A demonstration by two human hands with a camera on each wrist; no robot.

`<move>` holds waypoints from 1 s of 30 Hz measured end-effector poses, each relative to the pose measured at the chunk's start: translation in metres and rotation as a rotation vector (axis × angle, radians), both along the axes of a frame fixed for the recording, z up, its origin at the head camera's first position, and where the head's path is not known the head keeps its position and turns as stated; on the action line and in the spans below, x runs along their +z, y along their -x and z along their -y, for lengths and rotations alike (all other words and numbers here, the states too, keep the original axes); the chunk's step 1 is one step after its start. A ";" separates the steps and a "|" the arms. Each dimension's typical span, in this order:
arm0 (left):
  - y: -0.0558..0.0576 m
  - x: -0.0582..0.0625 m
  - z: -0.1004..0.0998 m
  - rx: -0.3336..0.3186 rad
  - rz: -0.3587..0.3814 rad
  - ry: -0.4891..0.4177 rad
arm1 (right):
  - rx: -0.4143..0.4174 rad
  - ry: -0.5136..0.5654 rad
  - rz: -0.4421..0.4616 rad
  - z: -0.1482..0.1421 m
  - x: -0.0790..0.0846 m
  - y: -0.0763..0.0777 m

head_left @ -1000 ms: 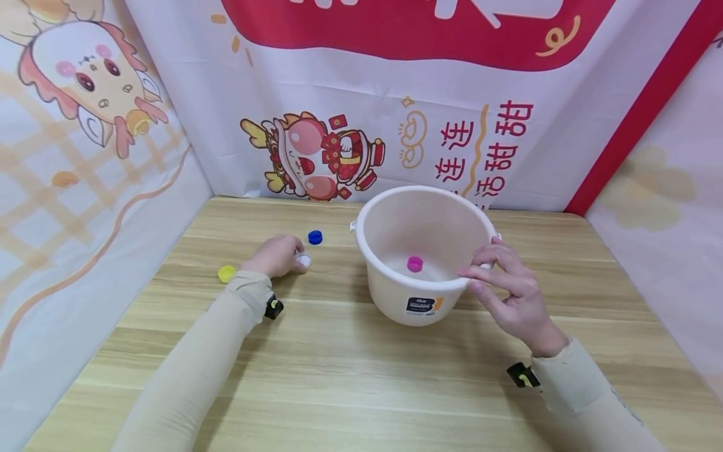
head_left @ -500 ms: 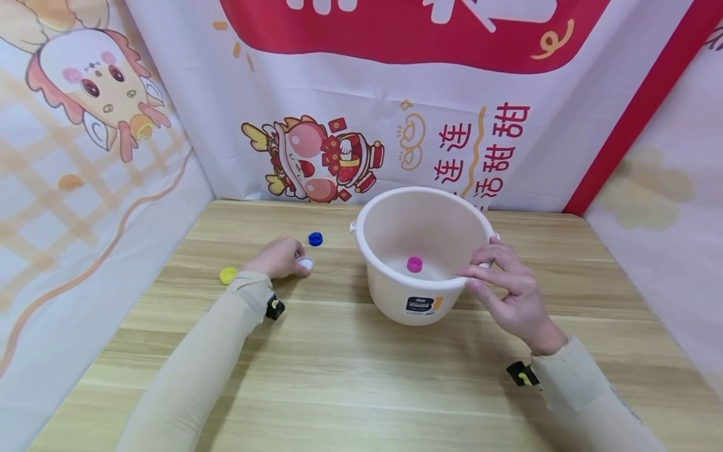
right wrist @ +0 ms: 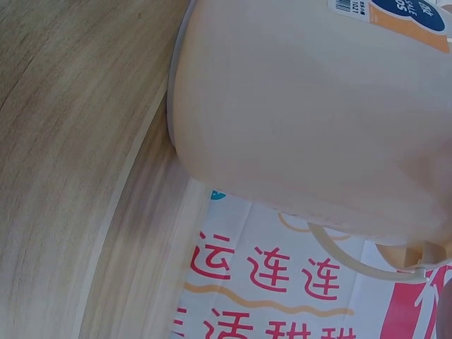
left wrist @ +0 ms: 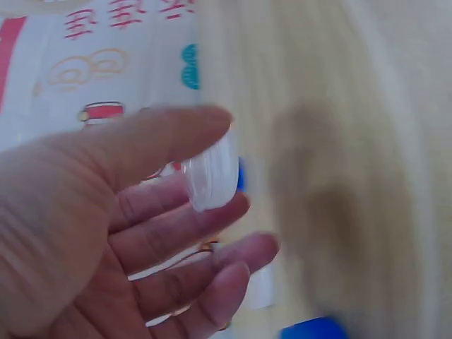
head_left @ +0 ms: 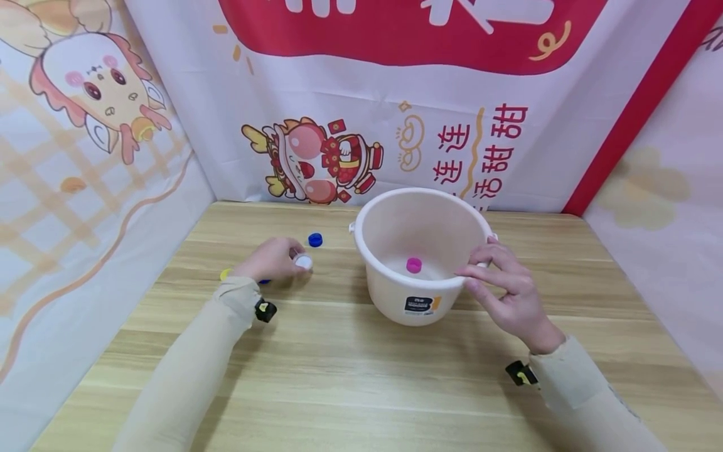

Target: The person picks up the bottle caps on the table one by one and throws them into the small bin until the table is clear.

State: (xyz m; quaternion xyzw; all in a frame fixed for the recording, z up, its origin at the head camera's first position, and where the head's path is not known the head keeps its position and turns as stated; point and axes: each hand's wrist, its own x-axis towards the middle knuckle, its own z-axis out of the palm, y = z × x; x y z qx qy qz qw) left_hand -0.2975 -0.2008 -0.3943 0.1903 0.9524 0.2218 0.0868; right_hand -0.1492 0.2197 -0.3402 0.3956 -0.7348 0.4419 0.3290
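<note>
My left hand (head_left: 272, 259) pinches a white bottle cap (head_left: 303, 262) between thumb and fingers, left of the bucket. In the left wrist view that cap (left wrist: 214, 175) looks translucent, and it sits above the table. My right hand (head_left: 511, 294) grips the near right rim of a cream plastic bucket (head_left: 386, 294), which stands upright. A pink bottle cap (head_left: 414, 265) lies on the bucket's floor. The right wrist view is mostly filled by the bucket's side (right wrist: 304, 106).
A blue cap (head_left: 315, 240) lies beyond my left hand. A yellow cap (head_left: 224, 274) and a second blue cap (head_left: 263, 281) are partly hidden by that hand and wrist. Printed cloth walls (head_left: 316, 81) border the wooden table (head_left: 339, 376) at the back and sides.
My left hand has raised the white cap slightly off the table. Its wrist has shifted left, covering part of the yellow cap and exposing another blue one. The right hand stays on the bucket.
</note>
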 end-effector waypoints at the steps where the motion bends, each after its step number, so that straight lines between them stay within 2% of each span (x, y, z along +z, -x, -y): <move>1: -0.002 0.005 0.000 -0.011 -0.010 -0.012 | 0.001 0.001 0.001 0.000 0.000 0.000; 9: -0.019 0.051 -0.008 -0.061 -0.114 -0.130 | 0.001 0.002 -0.002 0.001 0.001 0.000; 17: -0.038 0.094 -0.031 -0.084 -0.178 -0.234 | 0.000 0.003 -0.005 0.001 0.000 0.000; 24: -0.053 0.127 -0.061 -0.177 -0.246 -0.253 | 0.000 0.002 -0.005 0.001 0.000 0.001; 30: -0.058 0.147 -0.088 -0.267 -0.293 -0.265 | 0.000 0.002 -0.008 0.001 0.000 0.001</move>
